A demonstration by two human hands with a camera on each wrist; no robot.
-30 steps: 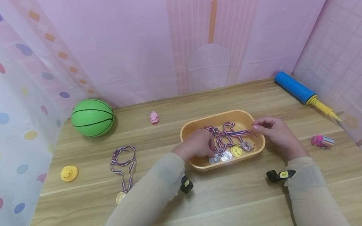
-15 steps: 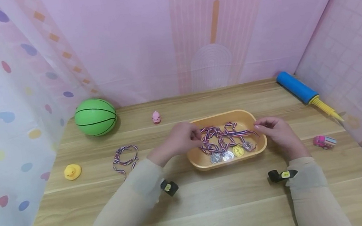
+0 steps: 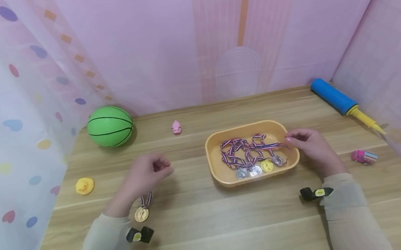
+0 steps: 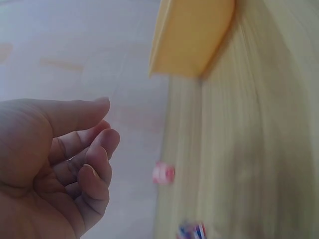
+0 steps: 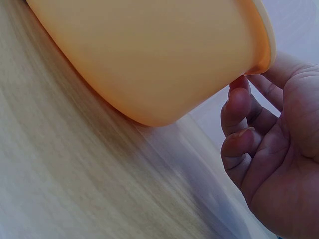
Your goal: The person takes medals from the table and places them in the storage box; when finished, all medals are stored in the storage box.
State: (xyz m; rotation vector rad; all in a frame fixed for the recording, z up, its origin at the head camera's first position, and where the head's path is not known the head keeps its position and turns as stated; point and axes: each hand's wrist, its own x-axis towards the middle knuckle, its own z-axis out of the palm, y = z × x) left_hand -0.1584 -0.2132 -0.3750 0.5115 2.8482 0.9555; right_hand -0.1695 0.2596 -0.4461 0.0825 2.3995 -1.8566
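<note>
In the head view, my left hand [image 3: 142,177] hovers above the table left of the orange-yellow plastic basin [image 3: 278,130]. Its fingers are loosely curled and hold nothing, as the left wrist view also shows. Beneath it lies a gold medal [image 3: 141,214], most of its striped ribbon hidden by the hand. My right hand [image 3: 313,146] pinches the basin's right rim between thumb and fingers. Inside the basin rest several medals, among them a gold medal [image 3: 267,166] and a silver medal [image 3: 242,173], with tangled red, white and blue ribbons [image 3: 235,152].
A green ball [image 3: 110,126] sits at the back left, with a yellow rubber duck [image 3: 84,186] in front of it. A small pink pig [image 3: 176,127] stands behind. To the right are a blue hand pump [image 3: 335,96] and a pink toy truck [image 3: 364,157].
My left hand has come out of the basin, leaving the ribbons there, and moved left over the gold medal on the table. The right hand stays on the rim.
</note>
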